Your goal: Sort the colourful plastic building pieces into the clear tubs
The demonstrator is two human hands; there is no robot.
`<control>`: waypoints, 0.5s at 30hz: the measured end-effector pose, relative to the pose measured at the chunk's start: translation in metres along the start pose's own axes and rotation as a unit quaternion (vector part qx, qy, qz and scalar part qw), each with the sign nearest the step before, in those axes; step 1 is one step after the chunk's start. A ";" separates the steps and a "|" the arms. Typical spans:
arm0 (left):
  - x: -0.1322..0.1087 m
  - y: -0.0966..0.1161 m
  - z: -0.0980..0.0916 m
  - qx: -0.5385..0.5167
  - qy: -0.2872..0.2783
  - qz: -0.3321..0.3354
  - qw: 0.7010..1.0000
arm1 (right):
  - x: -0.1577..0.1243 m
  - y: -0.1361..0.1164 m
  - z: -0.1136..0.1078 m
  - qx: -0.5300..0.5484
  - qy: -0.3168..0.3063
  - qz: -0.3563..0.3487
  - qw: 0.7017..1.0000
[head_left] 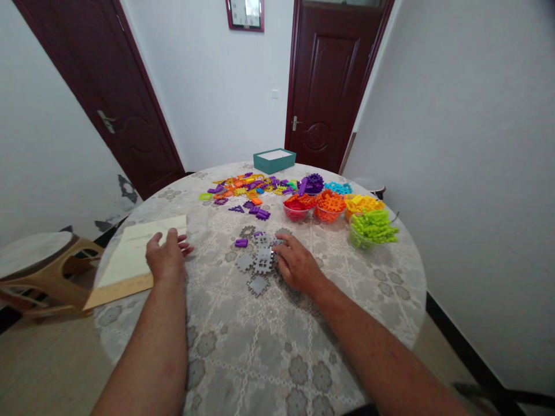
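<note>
My left hand [167, 254] is raised at the right edge of a pale paper sheet [139, 245], its fingers apart and holding nothing. At the middle of the table, my right hand [300, 263] has thumb and fingertips bent together at the right edge of a grey toothed building tile [263, 261] with small square openings. More grey tiles lie around it, among them a solid one [259, 285] nearest me and another [245, 263] to the left. A small purple piece [241, 242] lies just beyond these. The fingers hide part of the grey pile.
Farther back lies a loose heap of mixed coloured pieces [247, 186]. Clear bowls hold sorted red [296, 215], orange [328, 215], yellow and light green [361, 242] pieces at right. Purple and blue pieces sit behind them. A teal box [274, 162] stands at the far edge.
</note>
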State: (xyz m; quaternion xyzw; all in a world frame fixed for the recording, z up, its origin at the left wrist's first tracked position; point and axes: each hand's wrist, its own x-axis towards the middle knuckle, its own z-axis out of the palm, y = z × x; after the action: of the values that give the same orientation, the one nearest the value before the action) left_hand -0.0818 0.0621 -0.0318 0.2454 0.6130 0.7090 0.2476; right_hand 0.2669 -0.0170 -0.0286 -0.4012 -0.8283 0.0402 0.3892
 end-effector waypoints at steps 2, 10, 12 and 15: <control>0.001 0.000 0.000 -0.003 -0.001 -0.007 1.000 | 0.001 0.001 -0.002 -0.001 0.013 0.003 1.000; -0.009 0.009 0.003 -0.018 -0.043 -0.042 0.998 | 0.004 0.003 -0.010 -0.007 0.033 0.008 0.999; -0.009 0.011 0.003 -0.020 -0.051 -0.048 0.997 | 0.006 0.000 -0.020 -0.022 0.042 0.019 0.999; -0.006 0.012 0.003 -0.017 -0.039 -0.069 0.997 | 0.007 -0.001 -0.046 -0.055 0.087 0.052 0.993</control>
State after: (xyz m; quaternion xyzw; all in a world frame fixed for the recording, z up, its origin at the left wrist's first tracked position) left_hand -0.0761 0.0586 -0.0195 0.2255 0.6062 0.6905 0.3238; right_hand 0.2944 -0.0242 0.0084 -0.4667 -0.7702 -0.0200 0.4343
